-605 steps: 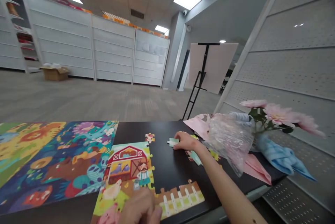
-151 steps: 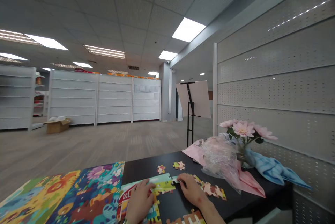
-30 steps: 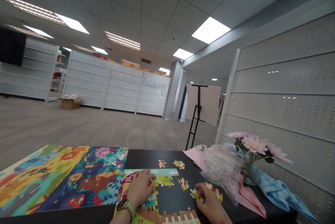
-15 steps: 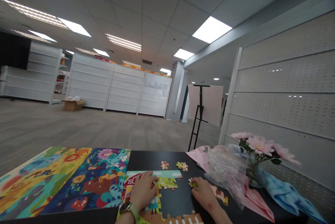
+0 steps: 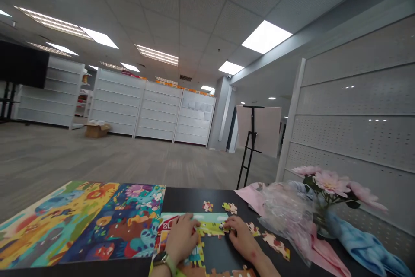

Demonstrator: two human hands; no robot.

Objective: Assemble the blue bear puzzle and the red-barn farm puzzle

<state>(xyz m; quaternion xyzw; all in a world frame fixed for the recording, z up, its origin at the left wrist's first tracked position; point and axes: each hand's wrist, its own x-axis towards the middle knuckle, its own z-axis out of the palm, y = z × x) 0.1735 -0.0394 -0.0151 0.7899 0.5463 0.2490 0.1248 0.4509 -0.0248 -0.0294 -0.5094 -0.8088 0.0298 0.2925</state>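
A partly assembled jigsaw puzzle (image 5: 212, 217) with a red barn and green field lies on the black table, its middle bare. My left hand (image 5: 182, 239), wearing a watch, rests on its left part with fingers laid over the joined pieces. At the upper right end of the puzzle, my right hand (image 5: 242, 239) pinches a small green puzzle piece (image 5: 223, 226) against the assembled edge. Fingers partly cover that piece, so I cannot tell if it is locked in. Loose puzzle pieces (image 5: 229, 208) lie beyond, and brown ones (image 5: 276, 245) lie right of my right hand.
Two finished colourful puzzles (image 5: 129, 225) lie at the left. On the right are crumpled clear plastic (image 5: 285, 212), pink cloth (image 5: 327, 253), a vase of pink flowers (image 5: 330, 182) and blue cloth (image 5: 366, 242). An easel (image 5: 249, 147) stands behind the table.
My right hand has moved left with the green puzzle piece, from beside the puzzle to its upper right edge. My left hand stays on the puzzle. The view has shifted slightly.
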